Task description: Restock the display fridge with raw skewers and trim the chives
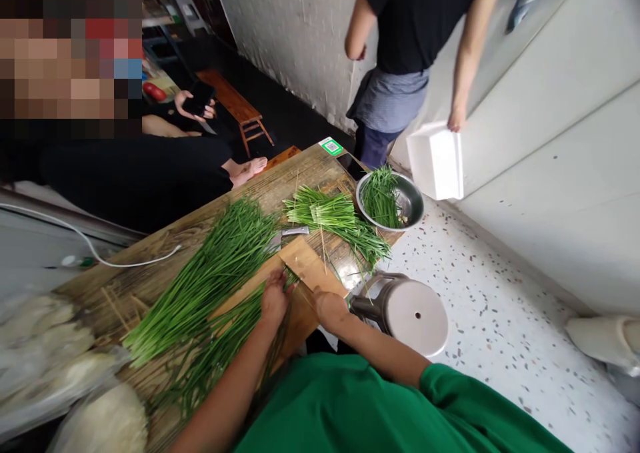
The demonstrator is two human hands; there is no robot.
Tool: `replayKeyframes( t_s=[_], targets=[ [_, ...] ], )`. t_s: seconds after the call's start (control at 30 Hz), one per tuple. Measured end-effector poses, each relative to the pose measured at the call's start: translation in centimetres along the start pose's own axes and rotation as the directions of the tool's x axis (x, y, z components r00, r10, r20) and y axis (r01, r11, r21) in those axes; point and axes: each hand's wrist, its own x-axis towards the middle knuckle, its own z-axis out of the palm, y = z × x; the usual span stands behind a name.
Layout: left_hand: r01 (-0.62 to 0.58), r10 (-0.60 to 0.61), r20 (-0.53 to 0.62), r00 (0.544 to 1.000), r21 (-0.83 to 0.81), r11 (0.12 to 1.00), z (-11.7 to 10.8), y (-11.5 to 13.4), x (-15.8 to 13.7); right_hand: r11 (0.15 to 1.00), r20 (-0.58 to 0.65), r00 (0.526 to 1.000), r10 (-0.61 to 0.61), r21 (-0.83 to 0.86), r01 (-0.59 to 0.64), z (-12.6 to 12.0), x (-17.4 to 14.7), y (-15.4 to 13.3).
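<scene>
Centrally, at the near edge of the wooden table (pixel 150 253), the left hand (pixel 274 301) is closed around a bundle of chives (pixel 220 346) lying partly on the cutting board (pixel 305 266), fingers curled down over the stalks; the right hand (pixel 330 308) rests just beside it at the board's near edge, loosely curled, and whether it grips any stalks cannot be told; the two hands sit close together but do not touch; both forearms emerge from green sleeves (pixel 450 399). To the left of the board lies a large loose pile of long chives (pixel 210 273), fanned diagonally across the table; beyond the board lies a trimmed, shorter bunch (pixel 330 216), with a cleaver (pixel 290 234) between the pile and that bunch, its blade partly hidden; a metal bowl (pixel 413 203) at the table's far corner holds more cut chives; a round white stool (pixel 417 316) stands on the speckled floor just right of the table; clear bags of pale foodstuff (pixel 55 353) occupy the near left corner. Beyond the table, a standing person in a black shirt (pixel 415 19) holds a white foam box (pixel 435 159); a seated person holds a phone (pixel 199 97).
</scene>
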Motion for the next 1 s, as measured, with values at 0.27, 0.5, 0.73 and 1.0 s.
replayKeyframes(
  t_s=[0.27, 0.5, 0.73, 1.0],
  targets=[
    [-0.019, 0.012, 0.049, 0.999, 0.158, 0.987, -0.6, 0.5, 0.2, 0.994, -0.064, 0.993, 0.099, -0.047, -0.102, 0.9, -1.3, 3.7],
    [-0.188, 0.109, 0.228, 0.967, 0.356, 0.915, -2.5, 5.2, -2.8, 0.999, -0.033, 0.999, 0.032, -0.036, -0.033, -0.2, -1.7, 4.8],
    [-0.159, 0.034, 0.42, 0.907, 0.266, 0.951, -2.5, 7.4, -3.8, 1.0, -0.028, 0.999, 0.018, -0.001, -0.018, -0.8, -1.8, 6.0],
    [0.321, -0.424, 0.276, 0.862, 0.348, 0.881, -2.1, 9.4, -2.9, 1.0, -0.019, 1.0, 0.009, 0.002, -0.009, -0.8, -1.7, 6.4]
  ],
)
